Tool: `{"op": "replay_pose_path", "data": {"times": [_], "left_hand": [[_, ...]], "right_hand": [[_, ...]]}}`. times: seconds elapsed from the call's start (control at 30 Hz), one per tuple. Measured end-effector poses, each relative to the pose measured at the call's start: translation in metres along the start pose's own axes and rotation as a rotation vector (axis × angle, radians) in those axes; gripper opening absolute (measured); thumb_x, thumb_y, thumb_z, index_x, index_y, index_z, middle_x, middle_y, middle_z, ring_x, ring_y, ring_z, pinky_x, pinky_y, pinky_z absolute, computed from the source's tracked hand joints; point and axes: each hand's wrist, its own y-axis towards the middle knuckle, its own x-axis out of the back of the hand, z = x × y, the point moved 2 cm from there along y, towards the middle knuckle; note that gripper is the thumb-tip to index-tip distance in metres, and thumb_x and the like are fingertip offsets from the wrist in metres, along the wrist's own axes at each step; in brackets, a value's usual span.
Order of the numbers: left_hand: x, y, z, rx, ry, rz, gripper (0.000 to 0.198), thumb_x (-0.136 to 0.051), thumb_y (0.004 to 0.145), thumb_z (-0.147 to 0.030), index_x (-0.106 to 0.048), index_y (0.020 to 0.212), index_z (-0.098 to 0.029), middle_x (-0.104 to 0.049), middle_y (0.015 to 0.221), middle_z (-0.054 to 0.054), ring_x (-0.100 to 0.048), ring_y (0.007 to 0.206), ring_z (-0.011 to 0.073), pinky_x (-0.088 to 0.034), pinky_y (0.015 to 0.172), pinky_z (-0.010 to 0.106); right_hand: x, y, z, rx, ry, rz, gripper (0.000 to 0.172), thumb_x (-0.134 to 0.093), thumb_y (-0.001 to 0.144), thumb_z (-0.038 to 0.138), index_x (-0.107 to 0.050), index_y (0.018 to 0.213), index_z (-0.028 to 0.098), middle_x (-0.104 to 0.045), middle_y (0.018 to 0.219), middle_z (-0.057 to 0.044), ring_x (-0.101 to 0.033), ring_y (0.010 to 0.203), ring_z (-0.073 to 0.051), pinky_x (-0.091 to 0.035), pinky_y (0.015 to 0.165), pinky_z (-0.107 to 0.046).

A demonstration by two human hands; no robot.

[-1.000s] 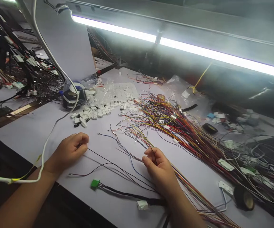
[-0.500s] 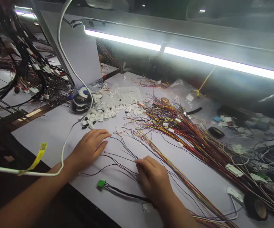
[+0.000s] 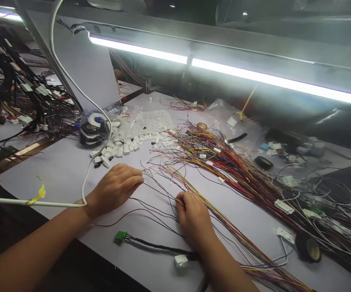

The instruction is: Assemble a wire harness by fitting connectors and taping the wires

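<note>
My left hand [image 3: 119,184] is closed, its fingertips pinched at the end of a thin dark wire [image 3: 159,190]. That wire stretches across to my right hand [image 3: 193,215], whose thumb and forefinger are closed on several thin wires. More dark wires fan out on the table between the two hands. Below them lies a green connector [image 3: 121,236] on a black-sleeved cable [image 3: 155,244], which passes under my right wrist. Close to that wrist is a white connector [image 3: 180,260]. The exact grip of the left fingertips is partly hidden.
A white cable [image 3: 84,178] with a yellow tag hangs across my left wrist. White connectors [image 3: 127,149] lie in a pile beyond it, near bagged tape rolls [image 3: 93,132]. A thick bundle of coloured wires [image 3: 233,170] runs along the right, beside a black tape roll [image 3: 307,247].
My left thumb and fingers have come together at a wire end. My right hand keeps its grip. The whole view has shifted, so things appear further left.
</note>
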Motion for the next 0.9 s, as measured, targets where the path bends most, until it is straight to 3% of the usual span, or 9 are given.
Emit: {"op": "replay_pose_path", "data": {"times": [0.17, 0.23, 0.33, 0.37, 0.43, 0.53, 0.63, 0.77, 0.9], "left_hand": [[0.002, -0.014, -0.006, 0.033, -0.051, 0.291, 0.020, -0.054, 0.087, -0.021, -0.061, 0.068, -0.020, -0.064, 0.074, 0.002, -0.057, 0.071, 0.0169, -0.042, 0.077, 0.036], [-0.002, -0.012, -0.007, 0.109, -0.035, 0.274, 0.027, -0.053, 0.089, -0.026, -0.060, 0.064, -0.020, -0.063, 0.074, 0.002, -0.056, 0.071, 0.0170, -0.042, 0.076, 0.036], [-0.007, 0.001, -0.013, 0.176, -0.018, 0.133, 0.017, -0.051, 0.091, -0.025, -0.068, 0.092, -0.021, -0.066, 0.101, 0.007, -0.058, 0.094, 0.0214, -0.043, 0.087, 0.038], [-0.008, 0.008, -0.016, 0.152, -0.027, 0.118, 0.020, -0.051, 0.090, -0.022, -0.066, 0.104, -0.023, -0.065, 0.111, 0.007, -0.056, 0.105, 0.0232, -0.040, 0.094, 0.040], [-0.012, 0.022, -0.024, 0.039, -0.075, 0.197, 0.031, -0.054, 0.088, -0.021, -0.061, 0.117, -0.027, -0.063, 0.119, 0.006, -0.051, 0.117, 0.0249, -0.032, 0.105, 0.045], [-0.019, 0.035, -0.034, -0.128, -0.131, 0.358, 0.018, -0.056, 0.089, -0.025, -0.066, 0.104, -0.027, -0.070, 0.093, 0.002, -0.060, 0.094, 0.0205, -0.033, 0.102, 0.044], [-0.023, 0.036, -0.039, -0.155, -0.086, 0.347, 0.021, -0.046, 0.095, -0.023, -0.067, 0.094, -0.024, -0.066, 0.076, 0.001, -0.056, 0.072, 0.0162, -0.041, 0.078, 0.034], [-0.018, 0.027, -0.041, -0.161, -0.002, 0.306, 0.024, -0.043, 0.093, -0.015, -0.065, 0.090, -0.024, -0.065, 0.080, 0.002, -0.053, 0.072, 0.0166, -0.039, 0.069, 0.032], [-0.003, 0.009, -0.029, -0.110, 0.037, 0.405, 0.014, -0.053, 0.082, -0.016, -0.062, 0.074, -0.022, -0.066, 0.091, 0.003, -0.056, 0.077, 0.0182, -0.040, 0.075, 0.036]], "right_hand": [[0.001, 0.000, -0.004, 0.047, 0.113, -0.004, 0.018, -0.050, 0.090, 0.016, -0.059, 0.105, 0.019, -0.066, 0.090, -0.004, -0.059, 0.084, -0.018, -0.045, 0.077, -0.031], [0.003, 0.000, -0.001, 0.054, 0.130, 0.002, 0.017, -0.050, 0.090, 0.016, -0.061, 0.103, 0.019, -0.065, 0.088, -0.004, -0.059, 0.084, -0.018, -0.046, 0.076, -0.030], [0.006, 0.000, 0.006, 0.084, 0.140, 0.004, 0.017, -0.048, 0.091, 0.015, -0.062, 0.101, 0.020, -0.065, 0.086, -0.004, -0.059, 0.082, -0.018, -0.045, 0.074, -0.030], [0.006, 0.000, 0.008, 0.107, 0.142, 0.005, 0.017, -0.048, 0.091, 0.015, -0.062, 0.100, 0.020, -0.065, 0.086, -0.004, -0.058, 0.082, -0.018, -0.045, 0.074, -0.030], [0.006, -0.002, 0.011, 0.147, 0.148, -0.003, 0.017, -0.048, 0.091, 0.015, -0.063, 0.099, 0.020, -0.065, 0.086, -0.005, -0.058, 0.082, -0.018, -0.045, 0.074, -0.030], [0.005, -0.004, 0.011, 0.155, 0.167, -0.017, 0.015, -0.049, 0.092, 0.017, -0.063, 0.095, 0.020, -0.065, 0.083, -0.004, -0.058, 0.079, -0.018, -0.043, 0.072, -0.029], [0.005, -0.004, 0.011, 0.112, 0.178, -0.005, 0.013, -0.049, 0.092, 0.020, -0.062, 0.091, 0.021, -0.064, 0.077, -0.003, -0.058, 0.073, -0.017, -0.042, 0.068, -0.027], [0.004, -0.004, 0.011, 0.057, 0.170, 0.048, 0.015, -0.046, 0.091, 0.020, -0.061, 0.093, 0.022, -0.067, 0.078, -0.001, -0.061, 0.072, -0.016, -0.041, 0.065, -0.025], [0.002, -0.003, 0.004, -0.046, 0.106, 0.062, 0.016, -0.043, 0.092, 0.024, -0.059, 0.094, 0.022, -0.067, 0.076, -0.001, -0.062, 0.068, -0.017, -0.040, 0.061, -0.026]]}}
